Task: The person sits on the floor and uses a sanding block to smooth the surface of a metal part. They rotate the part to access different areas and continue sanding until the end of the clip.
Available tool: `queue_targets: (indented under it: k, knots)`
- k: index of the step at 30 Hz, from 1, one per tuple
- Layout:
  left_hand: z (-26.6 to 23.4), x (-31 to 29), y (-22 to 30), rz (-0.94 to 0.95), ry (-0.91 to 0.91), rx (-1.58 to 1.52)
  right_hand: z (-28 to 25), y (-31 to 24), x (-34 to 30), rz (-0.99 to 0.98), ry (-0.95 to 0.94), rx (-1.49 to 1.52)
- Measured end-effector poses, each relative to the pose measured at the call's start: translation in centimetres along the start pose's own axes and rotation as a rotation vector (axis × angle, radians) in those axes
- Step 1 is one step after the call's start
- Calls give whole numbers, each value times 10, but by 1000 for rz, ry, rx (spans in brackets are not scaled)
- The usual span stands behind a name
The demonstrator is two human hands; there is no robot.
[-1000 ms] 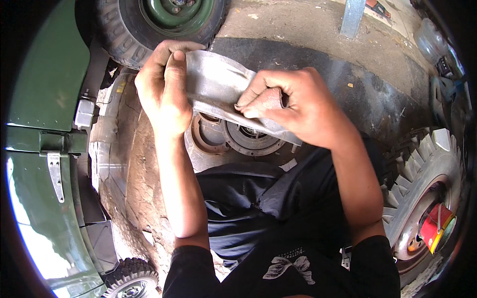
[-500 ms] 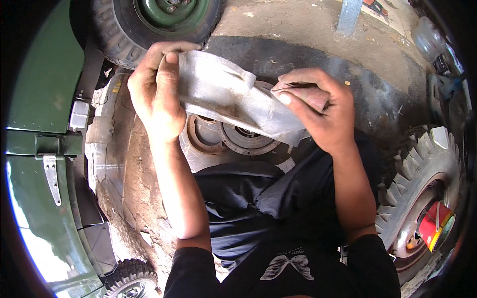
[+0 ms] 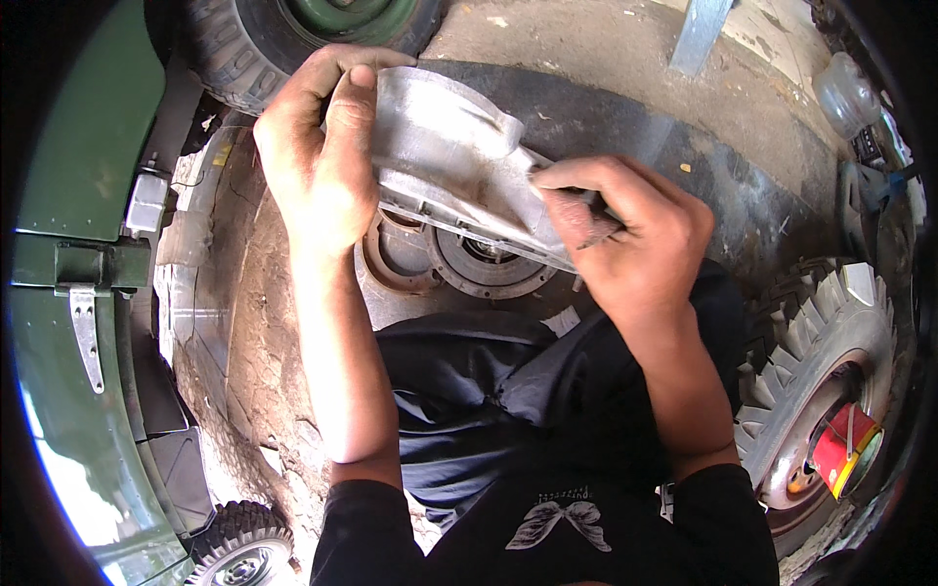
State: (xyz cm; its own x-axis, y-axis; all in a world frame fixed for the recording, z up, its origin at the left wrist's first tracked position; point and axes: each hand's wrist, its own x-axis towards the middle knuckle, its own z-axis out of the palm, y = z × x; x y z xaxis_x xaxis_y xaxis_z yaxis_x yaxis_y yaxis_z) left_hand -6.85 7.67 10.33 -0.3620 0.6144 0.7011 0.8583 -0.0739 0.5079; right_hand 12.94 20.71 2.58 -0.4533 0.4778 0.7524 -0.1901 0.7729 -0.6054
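Note:
A silvery cast metal housing point(image 3: 430, 127) with a curved rim is held up in front of me, tilted. My left hand point(image 3: 327, 156) grips its upper left end, thumb on the near face and fingers behind. Pinched in my right hand point(image 3: 640, 220) is a folded piece of reddish sandpaper point(image 3: 576, 217), pressed against the right part of the housing. Below the housing, partly covered by it, lie a round metal plate point(image 3: 489, 278) with a ring of holes and a rusty brown ring point(image 3: 383, 269).
Green vehicle bodywork point(image 3: 88, 195) fills the left side, with a tyre point(image 3: 230, 49) at the top. A treaded wheel point(image 3: 821, 381) stands at the right with a red and yellow can point(image 3: 842, 444) on it. Farther back are a blue-grey post point(image 3: 699, 34) and a clear plastic bottle point(image 3: 845, 93).
The housing and my left hand have risen slightly, with the housing turned a little. My right hand has rotated, bringing the sandpaper lower and farther onto the housing's surface.

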Motion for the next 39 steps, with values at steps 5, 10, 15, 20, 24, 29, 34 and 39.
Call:
queue_targets:
  k: [5,10,15,20,24,29,34,39]
  knots:
    - [4,5,-2,-43,18,12,-35,33,-3,359,-55,20]
    - [1,8,-13,-42,-10,-9,-47,69,-7,550,90,345]
    - [-1,1,-13,28,16,1,-12,86,-22,678,46,637]
    - [-17,-15,-6,56,12,132,0,68,-34,689,-3,765]
    - [-27,-32,5,92,12,209,-5,61,-33,590,-111,668]
    - [-30,-45,14,47,13,264,-19,51,-20,487,-219,773]
    - [-37,-53,23,14,-55,232,-22,40,-8,429,-365,757]
    - [-38,-67,22,-18,16,180,-17,37,2,459,-496,672]
